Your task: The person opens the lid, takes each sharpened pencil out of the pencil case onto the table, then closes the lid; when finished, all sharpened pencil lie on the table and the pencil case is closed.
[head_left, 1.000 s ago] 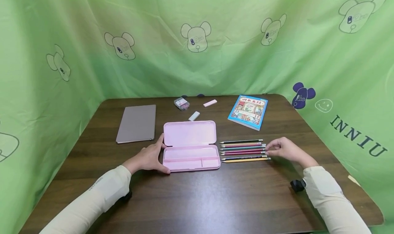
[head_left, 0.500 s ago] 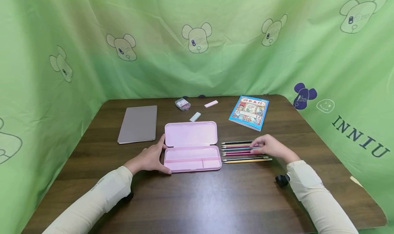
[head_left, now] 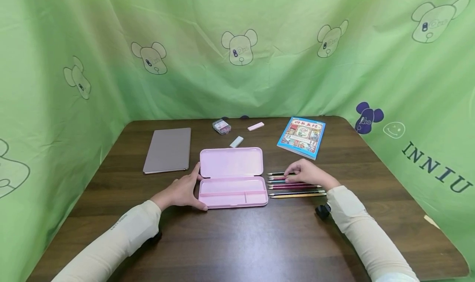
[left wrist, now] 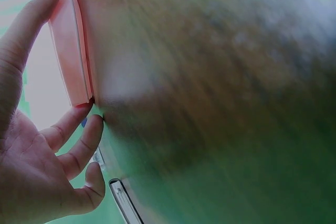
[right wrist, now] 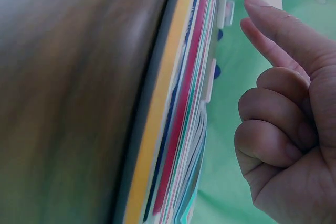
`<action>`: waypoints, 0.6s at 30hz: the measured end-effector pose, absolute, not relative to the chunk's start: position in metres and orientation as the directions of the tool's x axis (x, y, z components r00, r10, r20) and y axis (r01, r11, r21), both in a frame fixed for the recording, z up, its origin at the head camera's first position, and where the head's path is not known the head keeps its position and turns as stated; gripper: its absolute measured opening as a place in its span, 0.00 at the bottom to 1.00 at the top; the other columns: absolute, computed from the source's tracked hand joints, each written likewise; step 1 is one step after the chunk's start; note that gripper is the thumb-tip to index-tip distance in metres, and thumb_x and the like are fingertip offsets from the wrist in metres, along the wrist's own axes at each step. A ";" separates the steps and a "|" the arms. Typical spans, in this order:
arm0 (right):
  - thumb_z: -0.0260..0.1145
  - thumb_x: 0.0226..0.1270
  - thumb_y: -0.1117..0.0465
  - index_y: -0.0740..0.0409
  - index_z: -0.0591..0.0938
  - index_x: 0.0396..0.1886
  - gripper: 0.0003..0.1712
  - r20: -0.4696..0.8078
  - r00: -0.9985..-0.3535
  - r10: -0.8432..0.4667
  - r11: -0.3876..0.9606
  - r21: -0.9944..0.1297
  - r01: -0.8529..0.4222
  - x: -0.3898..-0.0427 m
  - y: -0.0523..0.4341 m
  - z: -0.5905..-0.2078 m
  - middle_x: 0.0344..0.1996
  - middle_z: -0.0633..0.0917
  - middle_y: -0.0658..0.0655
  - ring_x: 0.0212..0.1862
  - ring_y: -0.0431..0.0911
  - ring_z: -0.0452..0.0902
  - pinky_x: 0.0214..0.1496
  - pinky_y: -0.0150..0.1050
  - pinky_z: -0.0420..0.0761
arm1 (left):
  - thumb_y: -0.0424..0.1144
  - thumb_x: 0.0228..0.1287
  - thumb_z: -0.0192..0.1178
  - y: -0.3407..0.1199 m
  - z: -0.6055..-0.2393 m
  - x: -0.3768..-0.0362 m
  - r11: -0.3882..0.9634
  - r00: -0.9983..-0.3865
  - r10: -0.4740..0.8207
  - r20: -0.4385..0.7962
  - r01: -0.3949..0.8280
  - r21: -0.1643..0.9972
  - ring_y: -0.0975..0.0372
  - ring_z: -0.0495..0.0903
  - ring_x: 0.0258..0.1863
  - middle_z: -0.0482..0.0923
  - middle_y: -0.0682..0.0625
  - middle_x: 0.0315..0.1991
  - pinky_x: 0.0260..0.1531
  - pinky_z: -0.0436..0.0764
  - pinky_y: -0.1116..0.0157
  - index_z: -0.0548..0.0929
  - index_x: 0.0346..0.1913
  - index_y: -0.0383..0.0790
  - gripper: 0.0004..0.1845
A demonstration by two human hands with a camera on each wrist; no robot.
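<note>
A pink pencil case (head_left: 231, 162) lies with its lid up, its compartments bare. My left hand (head_left: 180, 190) spans its left end, thumb at the front corner and fingers along the side; the left wrist view shows the thumb on the case's front wall (left wrist: 67, 40). Right of the case, several pencils lie side by side with their tips to the left, among them a yellow pencil (head_left: 298, 196) and a dark red pencil (head_left: 300, 187). Over the upper pencils is my right hand (head_left: 311, 174). Its thumb and forefinger point out with nothing seen between them; the other fingers curl in.
A grey notebook (head_left: 168, 151) lies at the left. Behind the case are a small clear box (head_left: 221, 126), a white eraser (head_left: 236, 142) and a pink eraser (head_left: 256, 126). A blue-edged book (head_left: 302, 137) lies at the back right. Green cloth (head_left: 193, 84) surrounds the table.
My right hand has slid left over the pencils, from their blunt ends towards their tips. The left hand stays at the case, and the pencils lie much as before.
</note>
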State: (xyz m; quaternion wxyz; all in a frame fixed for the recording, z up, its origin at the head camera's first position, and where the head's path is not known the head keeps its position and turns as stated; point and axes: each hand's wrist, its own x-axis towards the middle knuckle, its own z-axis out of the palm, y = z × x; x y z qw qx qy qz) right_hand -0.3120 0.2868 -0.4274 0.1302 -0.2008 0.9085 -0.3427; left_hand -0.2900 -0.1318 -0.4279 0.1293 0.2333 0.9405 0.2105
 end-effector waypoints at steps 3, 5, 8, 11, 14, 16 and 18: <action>0.73 0.50 0.55 0.57 0.85 0.34 0.13 -0.090 -0.885 -0.456 0.684 -0.672 -0.284 -0.320 0.277 -0.427 0.12 0.71 0.45 0.17 0.36 0.58 0.22 0.30 0.62 | 0.67 0.28 0.72 -0.132 -0.428 -0.290 0.802 -0.858 0.492 -0.145 0.383 0.458 0.52 0.69 0.59 0.72 0.50 0.58 0.53 0.64 0.42 0.36 0.71 0.31 0.76; 0.74 0.49 0.54 0.57 0.85 0.35 0.15 -0.090 -0.888 -0.451 0.684 -0.674 -0.279 -0.327 0.271 -0.426 0.12 0.71 0.46 0.17 0.37 0.58 0.22 0.30 0.62 | 0.67 0.29 0.72 -0.132 -0.428 -0.289 0.801 -0.858 0.493 -0.147 0.381 0.463 0.52 0.69 0.60 0.72 0.50 0.58 0.54 0.63 0.42 0.36 0.71 0.32 0.75; 0.74 0.48 0.53 0.58 0.85 0.37 0.18 -0.077 -0.889 -0.452 0.682 -0.672 -0.289 -0.336 0.261 -0.425 0.10 0.62 0.45 0.16 0.38 0.53 0.20 0.30 0.58 | 0.66 0.29 0.72 -0.132 -0.428 -0.289 0.799 -0.857 0.494 -0.146 0.381 0.465 0.52 0.68 0.60 0.72 0.50 0.58 0.54 0.64 0.42 0.36 0.72 0.31 0.75; 0.74 0.48 0.52 0.58 0.85 0.40 0.21 -0.076 -0.891 -0.447 0.684 -0.671 -0.286 -0.344 0.254 -0.423 0.11 0.61 0.45 0.17 0.39 0.53 0.22 0.32 0.59 | 0.66 0.30 0.72 -0.132 -0.428 -0.290 0.798 -0.859 0.492 -0.143 0.380 0.468 0.52 0.68 0.60 0.72 0.50 0.58 0.54 0.64 0.42 0.36 0.71 0.31 0.75; 0.74 0.47 0.50 0.58 0.83 0.45 0.26 -0.089 -0.895 -0.438 0.686 -0.676 -0.268 -0.351 0.249 -0.423 0.11 0.60 0.46 0.17 0.39 0.53 0.28 0.33 0.63 | 0.66 0.29 0.72 -0.132 -0.428 -0.290 0.798 -0.860 0.491 -0.142 0.378 0.469 0.52 0.68 0.60 0.72 0.50 0.58 0.54 0.64 0.42 0.36 0.72 0.32 0.75; 0.74 0.47 0.49 0.58 0.81 0.48 0.29 -0.107 -0.900 -0.422 0.683 -0.690 -0.238 -0.354 0.246 -0.423 0.11 0.59 0.46 0.17 0.40 0.53 0.29 0.35 0.64 | 0.66 0.29 0.72 -0.133 -0.429 -0.289 0.800 -0.860 0.489 -0.147 0.375 0.468 0.52 0.68 0.60 0.72 0.50 0.58 0.54 0.64 0.43 0.36 0.72 0.32 0.75; 0.74 0.47 0.49 0.58 0.79 0.52 0.33 -0.119 -0.905 -0.409 0.679 -0.702 -0.215 -0.357 0.242 -0.422 0.11 0.59 0.46 0.17 0.39 0.53 0.29 0.34 0.64 | 0.67 0.29 0.72 -0.133 -0.429 -0.289 0.801 -0.860 0.487 -0.153 0.370 0.470 0.52 0.68 0.60 0.72 0.50 0.59 0.54 0.64 0.43 0.36 0.72 0.33 0.75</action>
